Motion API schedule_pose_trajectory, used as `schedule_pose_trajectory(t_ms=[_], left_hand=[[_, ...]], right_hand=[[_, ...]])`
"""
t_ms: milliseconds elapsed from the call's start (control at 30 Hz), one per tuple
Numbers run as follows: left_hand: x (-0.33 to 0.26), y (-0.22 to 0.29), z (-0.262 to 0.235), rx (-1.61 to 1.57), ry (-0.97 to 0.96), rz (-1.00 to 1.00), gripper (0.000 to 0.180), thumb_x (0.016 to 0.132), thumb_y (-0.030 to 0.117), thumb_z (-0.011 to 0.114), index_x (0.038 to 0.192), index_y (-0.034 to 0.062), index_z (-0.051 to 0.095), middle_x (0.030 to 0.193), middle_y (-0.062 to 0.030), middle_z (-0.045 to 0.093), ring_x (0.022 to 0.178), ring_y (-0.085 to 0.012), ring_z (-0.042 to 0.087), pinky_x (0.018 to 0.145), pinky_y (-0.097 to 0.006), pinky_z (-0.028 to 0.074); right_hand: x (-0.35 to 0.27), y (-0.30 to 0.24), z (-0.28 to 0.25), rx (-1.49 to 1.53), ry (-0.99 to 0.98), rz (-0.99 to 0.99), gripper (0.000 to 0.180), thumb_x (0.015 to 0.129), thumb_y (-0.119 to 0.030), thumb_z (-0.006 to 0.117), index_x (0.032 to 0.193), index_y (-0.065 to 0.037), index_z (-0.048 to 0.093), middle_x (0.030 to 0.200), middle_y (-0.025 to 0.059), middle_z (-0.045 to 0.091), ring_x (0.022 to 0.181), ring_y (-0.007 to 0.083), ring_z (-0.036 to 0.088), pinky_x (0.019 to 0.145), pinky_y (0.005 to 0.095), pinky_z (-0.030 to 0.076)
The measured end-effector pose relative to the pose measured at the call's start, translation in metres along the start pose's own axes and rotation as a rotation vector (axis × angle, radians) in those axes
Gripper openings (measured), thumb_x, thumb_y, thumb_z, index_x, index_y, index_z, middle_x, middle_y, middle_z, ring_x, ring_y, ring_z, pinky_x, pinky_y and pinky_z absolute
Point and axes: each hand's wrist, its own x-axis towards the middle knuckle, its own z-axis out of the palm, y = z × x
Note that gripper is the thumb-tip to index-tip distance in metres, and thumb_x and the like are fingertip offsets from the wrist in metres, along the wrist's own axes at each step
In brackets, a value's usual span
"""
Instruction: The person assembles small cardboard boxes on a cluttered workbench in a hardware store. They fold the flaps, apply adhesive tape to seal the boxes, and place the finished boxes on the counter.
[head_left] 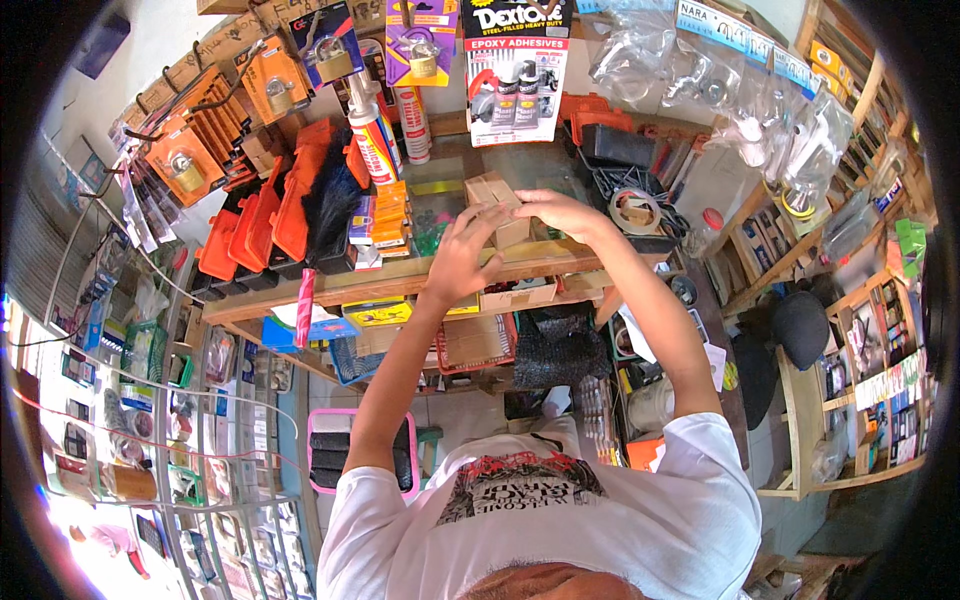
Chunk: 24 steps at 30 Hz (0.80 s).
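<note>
A small brown cardboard box [513,232] sits on the glass-topped counter [440,160], close to its wooden front edge. The fingers of my left hand [467,245] lie against the box's left side and top, with the thumb lower down near its front; this hand is closed on the box. From the right, my right hand [562,213] reaches its fingers to the top of the same box and grips there. The fingertips of both hands come close together over the box, and part of it is hidden under them.
Orange-and-black cases [262,225] and small orange boxes [392,215] stand on the left. A black tray [640,215] with a tape roll lies right. Padlock packs [182,165], an adhesive pack [515,80] and plastic bags [700,80] hang above. Below is a shelf with baskets [475,345].
</note>
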Motion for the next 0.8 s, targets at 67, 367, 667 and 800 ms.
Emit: schedule_pose_trajectory(t_ms=[67,367,667,800], left_hand=[[-0.001,0.000,0.000,0.030,-0.005,0.005,0.068,0.081,0.016,0.072,0.147,0.0078,0.055,0.154,-0.0127,0.054,0.140,-0.0396,0.046,0.115,-0.051,0.039],[0.001,-0.007,0.008,0.086,0.038,0.006,0.062,0.080,0.021,0.072,0.139,0.0078,0.059,0.151,-0.0102,0.057,0.138,-0.0366,0.049,0.108,-0.053,0.044],[0.001,-0.002,0.005,0.041,0.005,0.007,0.066,0.082,0.017,0.072,0.145,0.0087,0.056,0.155,-0.0117,0.053,0.140,-0.0402,0.046,0.115,-0.052,0.039],[0.011,0.006,0.015,0.009,-0.008,0.044,0.064,0.082,0.018,0.073,0.143,0.0105,0.057,0.154,-0.0098,0.054,0.140,-0.0386,0.046,0.113,-0.052,0.041]], right_hand=[[-0.008,-0.009,0.002,0.072,-0.036,0.024,0.072,0.098,-0.025,0.066,0.154,0.010,0.040,0.157,0.0214,0.049,0.144,0.0267,0.046,0.119,0.0306,0.033],[0.008,0.027,0.007,0.019,0.104,-0.012,0.072,0.102,-0.032,0.062,0.155,0.010,0.039,0.160,0.0231,0.045,0.145,0.0283,0.045,0.120,0.0340,0.033],[-0.129,-0.079,0.006,-0.381,0.205,-0.460,0.053,0.104,-0.030,0.065,0.149,-0.004,0.055,0.127,0.0151,0.072,0.113,0.0229,0.070,0.101,0.0358,0.052],[-0.237,-0.195,-0.008,-0.251,0.405,-1.369,0.036,0.103,-0.030,0.057,0.132,-0.009,0.057,0.127,0.0130,0.057,0.114,0.0269,0.056,0.100,0.0432,0.047]])
